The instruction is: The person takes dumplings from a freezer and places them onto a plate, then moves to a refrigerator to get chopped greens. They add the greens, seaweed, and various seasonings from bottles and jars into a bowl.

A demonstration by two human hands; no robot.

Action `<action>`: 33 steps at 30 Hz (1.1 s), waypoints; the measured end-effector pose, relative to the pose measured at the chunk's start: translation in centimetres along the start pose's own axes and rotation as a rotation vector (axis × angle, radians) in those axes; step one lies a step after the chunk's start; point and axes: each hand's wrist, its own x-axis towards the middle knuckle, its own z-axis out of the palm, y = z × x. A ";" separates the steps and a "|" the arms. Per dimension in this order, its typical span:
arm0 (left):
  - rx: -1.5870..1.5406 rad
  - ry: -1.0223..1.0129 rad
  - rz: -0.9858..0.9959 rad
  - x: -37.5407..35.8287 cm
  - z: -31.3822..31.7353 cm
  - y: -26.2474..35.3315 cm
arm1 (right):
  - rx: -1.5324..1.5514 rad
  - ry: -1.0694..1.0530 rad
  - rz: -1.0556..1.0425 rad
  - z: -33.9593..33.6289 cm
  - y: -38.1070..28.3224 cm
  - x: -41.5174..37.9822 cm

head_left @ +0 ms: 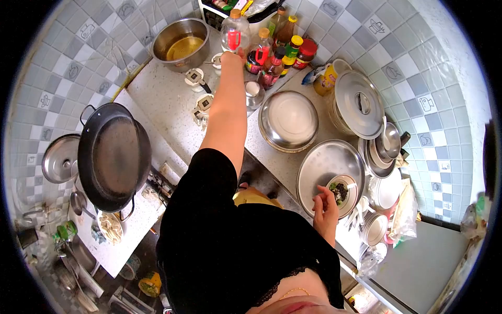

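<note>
My left arm reaches straight out across the counter, and my left hand is at the far side, close to a clear bottle with an orange cap and a small white jar. Its fingers are hidden behind the wrist, so any hold is not visible. Loosely curled, my right hand rests beside a bowl, its fingers slightly apart and nothing visible in them. Chopped green and dark bits and a white spoon are in the bowl, which sits on a round metal tray.
A steel pot with yellowish liquid stands at the back left. Several sauce bottles line the back. A metal-covered dish and a large lid are right of centre. At left is a black wok; stacked bowls stand right.
</note>
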 end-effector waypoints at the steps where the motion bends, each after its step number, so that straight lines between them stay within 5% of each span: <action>1: 0.185 0.076 0.026 -0.4 -0.3 0.2 | 0.006 0.010 -0.010 0.0 0.1 -0.1; 3: 0.034 0.113 -0.044 -1.1 -0.8 -0.3 | 0.016 0.029 -0.016 -0.2 0.4 -0.4; 5: -1.487 0.238 -0.409 -3.1 -1.7 0.5 | 0.005 0.062 -0.006 -0.3 0.8 -0.6; 7: -1.757 0.338 -0.546 -4.4 -2.9 0.6 | 0.003 0.066 -0.012 -0.4 1.4 -0.8; 14: -1.904 0.448 -0.794 -5.0 -4.0 0.3 | 0.035 0.055 0.028 -0.3 0.4 -0.9; 17: -1.551 0.178 -0.631 7.9 -1.1 -5.8 | 0.035 0.043 0.028 -0.4 0.3 -0.7; 20: -1.724 0.390 -0.374 -9.0 -3.2 -0.4 | 0.022 0.025 0.019 -0.5 0.0 -0.5; 27: -1.686 0.346 -0.462 -9.8 -3.3 -0.3 | -0.043 -0.016 -0.056 -0.8 1.2 0.4; 29: -1.545 0.105 -0.329 -10.2 -3.6 -0.8 | -0.004 -0.056 -0.070 -0.9 1.3 0.6; 33: -1.468 0.079 -0.210 -11.7 -4.1 -1.2 | 0.006 -0.071 -0.118 -1.3 1.5 0.8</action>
